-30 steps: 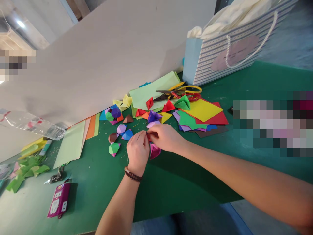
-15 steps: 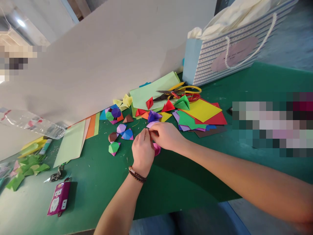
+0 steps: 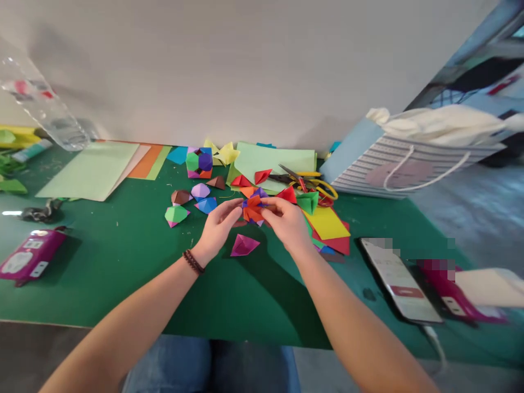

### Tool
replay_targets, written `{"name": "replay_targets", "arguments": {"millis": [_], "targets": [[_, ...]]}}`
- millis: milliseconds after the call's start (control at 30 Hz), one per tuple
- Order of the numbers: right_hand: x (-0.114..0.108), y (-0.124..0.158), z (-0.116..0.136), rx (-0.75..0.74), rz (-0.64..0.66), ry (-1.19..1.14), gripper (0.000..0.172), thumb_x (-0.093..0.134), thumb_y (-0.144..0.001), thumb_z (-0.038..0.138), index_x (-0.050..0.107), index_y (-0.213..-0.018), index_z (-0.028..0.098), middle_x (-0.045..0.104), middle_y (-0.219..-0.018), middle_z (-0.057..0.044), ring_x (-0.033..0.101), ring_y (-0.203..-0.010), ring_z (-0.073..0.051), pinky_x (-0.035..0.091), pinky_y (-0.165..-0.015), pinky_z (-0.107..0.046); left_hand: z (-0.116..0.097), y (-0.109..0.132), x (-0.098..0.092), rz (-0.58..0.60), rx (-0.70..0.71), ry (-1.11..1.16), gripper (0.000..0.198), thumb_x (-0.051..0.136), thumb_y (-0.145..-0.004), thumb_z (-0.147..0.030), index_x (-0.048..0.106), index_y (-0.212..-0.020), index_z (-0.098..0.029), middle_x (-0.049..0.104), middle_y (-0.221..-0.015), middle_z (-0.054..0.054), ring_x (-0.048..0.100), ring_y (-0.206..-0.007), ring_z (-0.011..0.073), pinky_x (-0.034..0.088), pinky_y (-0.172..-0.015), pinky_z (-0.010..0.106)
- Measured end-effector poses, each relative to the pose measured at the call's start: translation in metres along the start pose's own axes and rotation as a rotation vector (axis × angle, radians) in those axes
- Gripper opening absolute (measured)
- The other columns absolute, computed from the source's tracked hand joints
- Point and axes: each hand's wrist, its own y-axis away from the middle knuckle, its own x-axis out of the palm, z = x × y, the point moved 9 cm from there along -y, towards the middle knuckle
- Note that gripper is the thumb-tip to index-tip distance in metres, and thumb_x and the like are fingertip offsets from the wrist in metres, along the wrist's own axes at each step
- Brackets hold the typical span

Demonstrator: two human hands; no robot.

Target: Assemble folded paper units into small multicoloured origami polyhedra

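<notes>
An orange and purple folded paper piece is held up between my two hands. My left hand pinches its left side, and my right hand grips the right side. Just below them on the table lies a magenta folded paper piece. To the left of my hands sit a blue piece, a lilac piece, a brown piece and a green piece with magenta tips. Behind these stands a multicoloured paper cube. Red pieces and a green piece lie near my right hand.
Scissors rest on pale green paper at the back. Yellow and red sheets are stacked at right. Farther right are a striped paper bag and a phone with a cable. A clear bottle and a purple pack are at left.
My view has levelled and turned right. My hands have moved apart a little, so the orange and purple piece now shows between them. The magenta piece below is uncovered.
</notes>
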Motion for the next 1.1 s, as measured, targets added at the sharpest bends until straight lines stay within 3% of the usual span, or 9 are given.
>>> {"name": "replay_targets", "arguments": {"millis": [133, 400, 533, 667, 767, 900, 967, 1033, 1100], "targets": [[-0.001, 0.004, 0.003, -0.03, -0.017, 0.085, 0.026, 0.062, -0.075, 0.038, 0.067, -0.09, 0.018, 0.071, -0.071, -0.004, 0.066, -0.064, -0.02, 0.051, -0.059, -0.031, 0.017, 0.0, 0.006, 0.05, -0.133, 0.114, 0.038, 0.064, -0.083, -0.04, 0.067, -0.108, -0.011, 0.069, -0.105, 0.011, 0.066, -0.093, 0.0213, 0.06, -0.079, 0.036], [0.0, 0.013, 0.024, -0.22, -0.019, 0.3, 0.018, 0.062, -0.078, 0.035, 0.071, -0.082, 0.02, 0.074, -0.076, -0.005, 0.068, -0.068, -0.02, 0.053, -0.065, -0.033, 0.026, -0.001, 0.005, 0.124, -0.235, 0.006, 0.026, 0.063, -0.08, -0.036, 0.069, -0.081, -0.011, 0.068, -0.081, 0.006, 0.067, -0.074, 0.0161, 0.059, -0.069, 0.03], [0.008, 0.02, 0.032, -0.306, 0.011, 0.367, 0.014, 0.062, -0.078, 0.034, 0.069, -0.078, 0.021, 0.074, -0.074, -0.004, 0.068, -0.066, -0.02, 0.053, -0.064, -0.032, 0.022, -0.002, -0.004, 0.083, -0.192, -0.213, 0.02, 0.055, -0.08, -0.024, 0.067, -0.068, -0.012, 0.062, -0.064, 0.0, 0.059, -0.06, 0.0102, 0.051, -0.059, 0.021], [0.012, 0.024, 0.036, -0.336, 0.032, 0.382, 0.014, 0.061, -0.079, 0.033, 0.068, -0.075, 0.021, 0.073, -0.073, -0.003, 0.067, -0.065, -0.019, 0.053, -0.064, -0.032, 0.002, -0.001, -0.007, 0.038, -0.012, -0.496, 0.027, 0.049, -0.08, -0.019, 0.06, -0.056, -0.013, 0.046, -0.05, -0.005, 0.042, -0.05, 0.0066, 0.031, -0.047, 0.019], [0.01, 0.022, 0.033, -0.285, 0.027, 0.325, 0.015, 0.062, -0.079, 0.035, 0.068, -0.078, 0.021, 0.073, -0.075, -0.004, 0.067, -0.066, -0.019, 0.054, -0.064, -0.031, -0.006, 0.001, -0.005, 0.025, 0.055, -0.56, 0.028, 0.047, -0.082, -0.017, 0.06, -0.058, -0.013, 0.048, -0.051, -0.004, 0.042, -0.052, 0.0072, 0.03, -0.048, 0.02], [0.006, 0.017, 0.025, -0.209, 0.023, 0.253, 0.019, 0.064, -0.078, 0.037, 0.069, -0.084, 0.02, 0.073, -0.079, -0.005, 0.067, -0.07, -0.019, 0.054, -0.065, -0.031, 0.002, 0.001, -0.003, 0.037, -0.04, -0.36, 0.019, 0.055, -0.083, -0.024, 0.07, -0.087, -0.012, 0.068, -0.075, 0.003, 0.059, -0.066, 0.0115, 0.045, -0.056, 0.02], [0.0, 0.016, 0.023, -0.2, -0.032, 0.223, 0.02, 0.065, -0.078, 0.039, 0.068, -0.082, 0.02, 0.073, -0.077, -0.004, 0.067, -0.068, -0.019, 0.054, -0.063, -0.031, 0.01, 0.001, 0.0, 0.056, -0.121, -0.169, 0.03, 0.064, -0.08, -0.029, 0.066, -0.105, -0.013, 0.071, -0.093, 0.007, 0.065, -0.076, 0.015, 0.053, -0.062, 0.023], [-0.004, 0.016, 0.024, -0.221, -0.078, 0.197, 0.02, 0.065, -0.078, 0.04, 0.068, -0.081, 0.02, 0.073, -0.077, -0.004, 0.066, -0.067, -0.018, 0.054, -0.063, -0.031, 0.017, 0.002, 0.006, 0.078, -0.194, -0.023, 0.035, 0.07, -0.077, -0.028, 0.064, -0.108, -0.012, 0.07, -0.097, 0.01, 0.068, -0.08, 0.0164, 0.056, -0.064, 0.026], [-0.002, 0.018, 0.027, -0.258, -0.079, 0.192, 0.019, 0.065, -0.078, 0.04, 0.069, -0.083, 0.021, 0.073, -0.08, -0.004, 0.066, -0.068, -0.018, 0.055, -0.065, -0.031, 0.022, 0.003, 0.009, 0.069, -0.235, 0.06, 0.022, 0.067, -0.079, -0.024, 0.065, -0.096, -0.011, 0.07, -0.089, 0.009, 0.069, -0.073, 0.0148, 0.057, -0.064, 0.026]]}}
